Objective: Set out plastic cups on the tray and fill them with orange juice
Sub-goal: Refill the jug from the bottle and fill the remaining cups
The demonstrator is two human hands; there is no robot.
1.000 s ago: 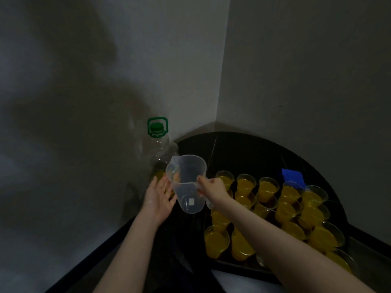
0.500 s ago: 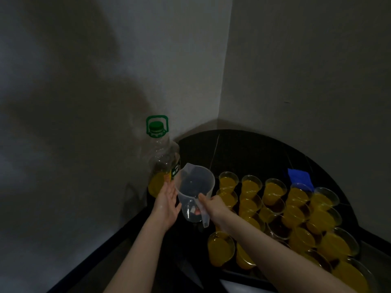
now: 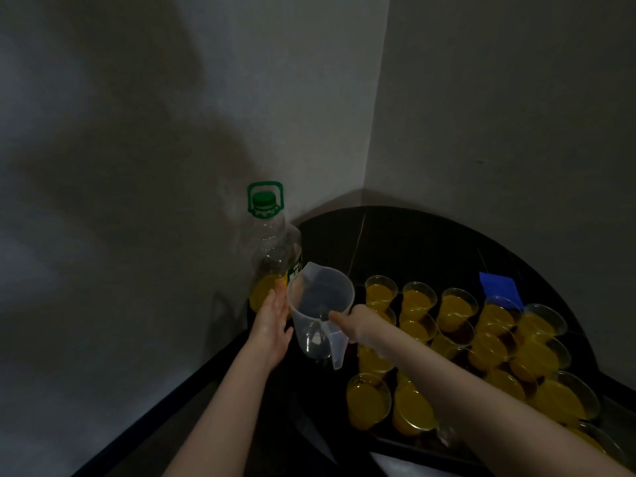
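— Reporting on the hands first: what are they holding?

— Right hand (image 3: 358,325) is gripping the handle of a clear measuring jug (image 3: 320,313), fingers curled shut round it; the jug is standing upright and looking empty. Left hand (image 3: 272,325) is lying flat and spread beside the jug wall, fingers extended, grasping nothing.

— And the task items?

— Plastic cups (image 3: 457,325) are sitting in close rows on a dark tray (image 3: 395,442), right of the jug, all showing orange juice. The right forearm is crossing over the nearer cups, hiding some.

— Surroundings?

— A large bottle (image 3: 272,256) with a green cap is standing against the wall behind the left hand, holding a little juice at the bottom. A blue item (image 3: 497,285) is lying beyond the cups — lighting is poor, so I cannot identify it.
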